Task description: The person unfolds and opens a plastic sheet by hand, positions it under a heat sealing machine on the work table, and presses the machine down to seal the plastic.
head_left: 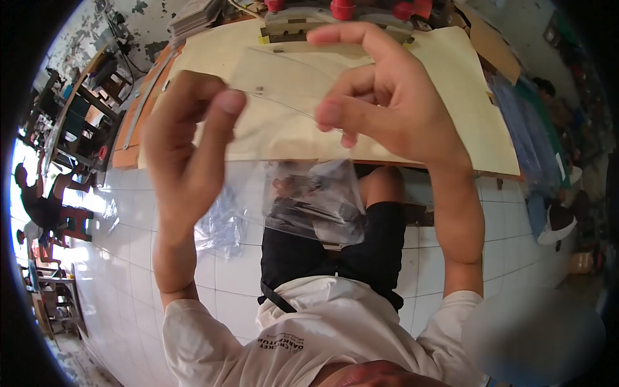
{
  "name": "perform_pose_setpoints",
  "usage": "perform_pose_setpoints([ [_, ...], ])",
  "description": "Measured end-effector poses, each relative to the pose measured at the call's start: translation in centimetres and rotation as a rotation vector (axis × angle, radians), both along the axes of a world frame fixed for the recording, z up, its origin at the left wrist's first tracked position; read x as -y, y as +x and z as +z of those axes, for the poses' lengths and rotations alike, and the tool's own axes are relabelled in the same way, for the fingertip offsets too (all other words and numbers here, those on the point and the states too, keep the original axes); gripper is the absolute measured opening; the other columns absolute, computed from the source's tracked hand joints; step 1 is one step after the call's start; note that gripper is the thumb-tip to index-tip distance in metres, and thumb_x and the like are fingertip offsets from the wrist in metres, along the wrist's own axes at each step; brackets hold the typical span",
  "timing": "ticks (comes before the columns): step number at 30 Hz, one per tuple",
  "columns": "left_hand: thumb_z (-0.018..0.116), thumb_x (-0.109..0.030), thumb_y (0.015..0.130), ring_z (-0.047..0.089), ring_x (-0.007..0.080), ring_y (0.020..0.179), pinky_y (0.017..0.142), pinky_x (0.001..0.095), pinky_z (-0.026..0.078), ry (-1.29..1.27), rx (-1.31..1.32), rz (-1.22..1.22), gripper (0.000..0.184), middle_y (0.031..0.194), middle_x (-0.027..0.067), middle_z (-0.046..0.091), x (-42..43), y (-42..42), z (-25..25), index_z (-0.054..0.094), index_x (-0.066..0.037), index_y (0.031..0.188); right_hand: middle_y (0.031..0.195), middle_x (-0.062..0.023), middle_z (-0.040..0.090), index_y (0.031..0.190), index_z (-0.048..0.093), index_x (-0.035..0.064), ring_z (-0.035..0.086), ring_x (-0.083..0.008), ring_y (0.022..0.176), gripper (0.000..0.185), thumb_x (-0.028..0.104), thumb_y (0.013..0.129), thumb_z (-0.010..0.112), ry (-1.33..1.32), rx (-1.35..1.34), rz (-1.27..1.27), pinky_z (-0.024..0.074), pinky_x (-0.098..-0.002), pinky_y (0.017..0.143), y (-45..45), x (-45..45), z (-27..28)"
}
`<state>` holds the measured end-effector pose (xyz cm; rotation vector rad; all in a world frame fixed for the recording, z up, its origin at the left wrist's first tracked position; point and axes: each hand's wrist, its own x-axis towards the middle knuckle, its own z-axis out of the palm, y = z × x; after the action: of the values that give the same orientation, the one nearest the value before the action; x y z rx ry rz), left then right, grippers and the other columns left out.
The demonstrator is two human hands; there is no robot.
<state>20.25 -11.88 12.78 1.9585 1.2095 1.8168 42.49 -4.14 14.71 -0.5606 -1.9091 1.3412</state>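
A thin clear plastic sheet is stretched between my two hands above the table. My left hand pinches its near edge between thumb and bent index finger. On the other side, my right hand grips the same edge with the thumb against curled fingers, while its index finger reaches out over the sheet. The sheet is see-through, so its full outline is hard to make out. Below the hands, a clear plastic piece lies over my lap at the table's front edge.
A cream-covered table spans the front. At its back stands a metal bar fixture with red knobs. A metal ruler lies left. Clear plastic hangs near my left knee; stacked plastic sheets sit right.
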Motion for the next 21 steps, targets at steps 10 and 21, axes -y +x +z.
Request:
perform_pose_setpoints([
  [10,0.061,-0.012,0.097,0.043,0.0058,0.059,0.056,0.0208,0.034,0.157,0.118,0.144,0.014,0.066,-0.0001,0.052,1.5,-4.7,1.5,0.059,-0.001,0.09,0.077,0.0017,0.066,0.106,0.066,0.0019,0.06,-0.0062,0.074,0.022,0.008,0.086,0.074,0.237,0.144,0.149,0.0488,-0.0218,0.072,4.0,-2.1,-3.3],
  [21,0.072,-0.014,0.085,0.047,0.0308,0.127,0.105,0.0413,0.037,0.49,-0.681,0.715,0.043,0.133,0.0156,0.055,2.0,-2.9,0.5,0.057,-0.004,0.124,0.073,-0.0022,0.069,0.08,0.071,0.0009,0.062,-0.0084,0.064,0.011,0.01,0.081,0.077,0.653,0.06,-0.04,0.0485,-0.0226,0.059,1.7,-1.0,1.4],
])
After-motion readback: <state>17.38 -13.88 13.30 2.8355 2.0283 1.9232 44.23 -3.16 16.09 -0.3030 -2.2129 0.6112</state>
